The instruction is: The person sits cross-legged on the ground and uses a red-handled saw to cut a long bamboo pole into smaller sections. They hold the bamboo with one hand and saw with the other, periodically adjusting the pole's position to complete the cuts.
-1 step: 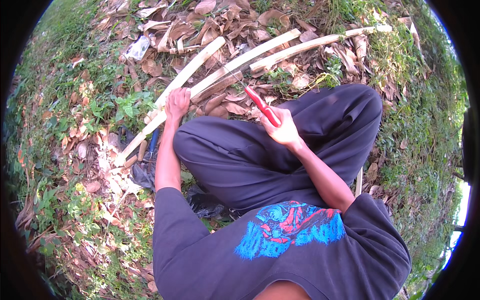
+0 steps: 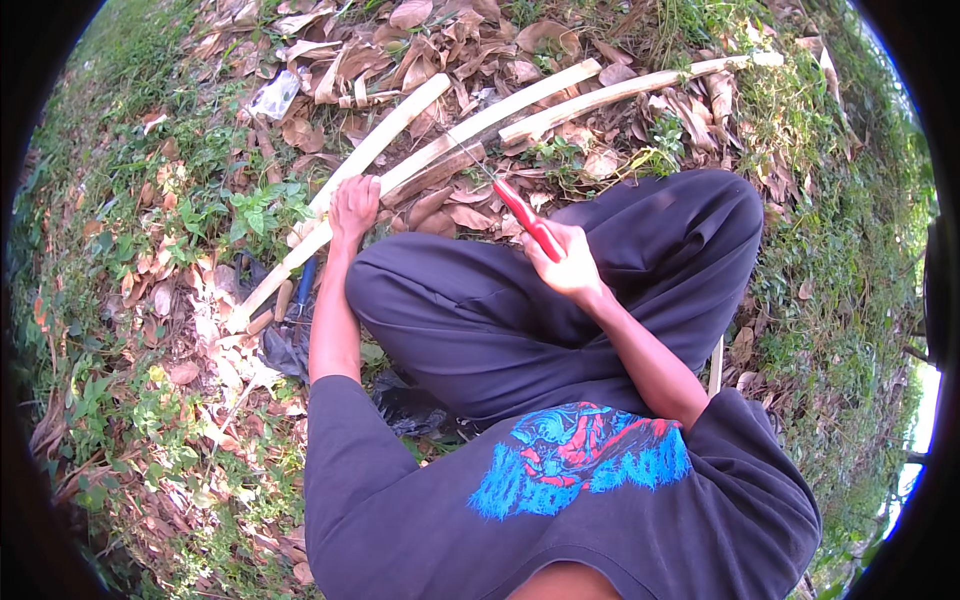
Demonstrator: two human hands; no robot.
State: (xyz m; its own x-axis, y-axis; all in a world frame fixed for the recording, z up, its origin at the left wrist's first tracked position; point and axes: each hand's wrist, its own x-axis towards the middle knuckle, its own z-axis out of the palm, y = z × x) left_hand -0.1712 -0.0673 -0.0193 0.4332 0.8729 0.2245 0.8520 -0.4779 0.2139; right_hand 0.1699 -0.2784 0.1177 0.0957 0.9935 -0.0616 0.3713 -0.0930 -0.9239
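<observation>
My left hand is closed over a long pale wooden strip, pressing it low against the ground. The strip runs from the lower left, under the hand, to the upper right. In my right hand is a red-handled saw, its thin blade pointing away to the upper left. That blade shows almost edge-on and reaches the strip beyond my left hand; its teeth cannot be made out. Beside the held strip lies a shorter pale strip, and a darker piece of wood lies along its near side.
Another long strip lies at the upper right on dry leaves. Left of my left forearm are a blue-handled tool, short wood pieces and black plastic. Clear plastic lies at the upper left. My crossed legs take up the middle.
My right hand has drawn the saw slightly back, toward me and to the right. The left hand and the strips stay about where they were.
</observation>
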